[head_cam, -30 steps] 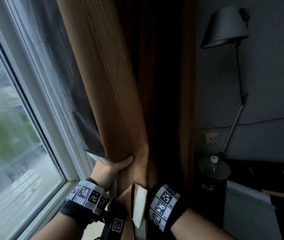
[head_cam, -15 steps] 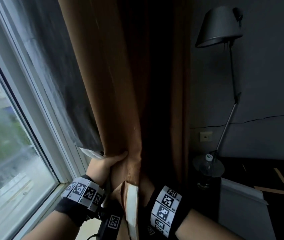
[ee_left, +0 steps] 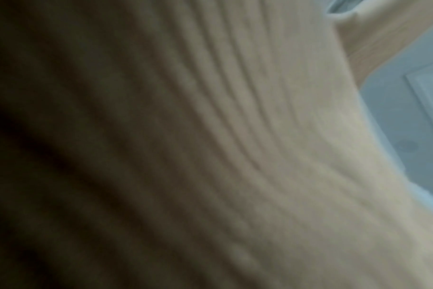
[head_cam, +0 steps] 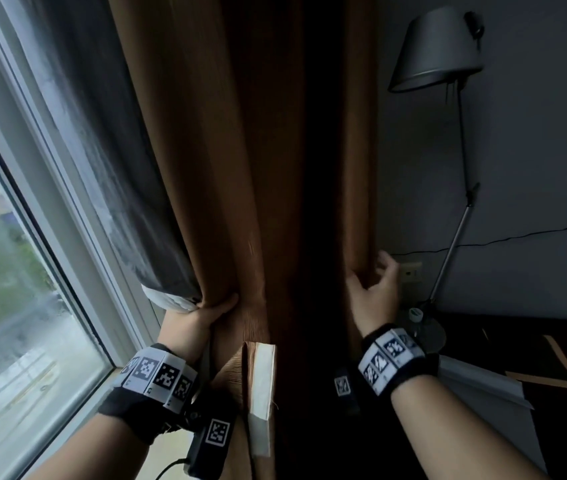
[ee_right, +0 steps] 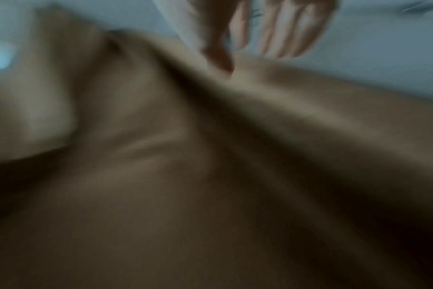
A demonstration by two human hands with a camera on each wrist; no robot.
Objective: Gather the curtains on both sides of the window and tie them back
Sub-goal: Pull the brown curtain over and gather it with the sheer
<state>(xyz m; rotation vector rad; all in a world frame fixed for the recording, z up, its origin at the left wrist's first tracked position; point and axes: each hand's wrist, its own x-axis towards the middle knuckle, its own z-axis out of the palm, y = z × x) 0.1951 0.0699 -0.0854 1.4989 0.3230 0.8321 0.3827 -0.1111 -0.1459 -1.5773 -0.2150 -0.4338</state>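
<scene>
A brown curtain (head_cam: 240, 168) with grey lining hangs bunched to the right of the window. My left hand (head_cam: 205, 313) grips its left edge at sill height, thumb across the front, fingers hidden behind. A loose flap with pale backing (head_cam: 261, 375) hangs just below that hand. My right hand (head_cam: 368, 271) is at the curtain's right edge, thumb on the front and straight fingers reaching behind the fold. The left wrist view is filled by blurred curtain fabric (ee_left: 210, 156). In the right wrist view, straight fingers (ee_right: 284, 29) spread beyond the curtain (ee_right: 210, 176).
The window (head_cam: 15, 271) and its white frame take up the left. A grey lamp (head_cam: 437, 46) on a thin stand is at the right, with a wall socket (head_cam: 410, 271), a bottle (head_cam: 417, 320) and a dark tabletop (head_cam: 517, 341) below it.
My right hand has come up from low behind the curtain and moved right to the curtain's right edge. My left hand keeps its grip on the left edge.
</scene>
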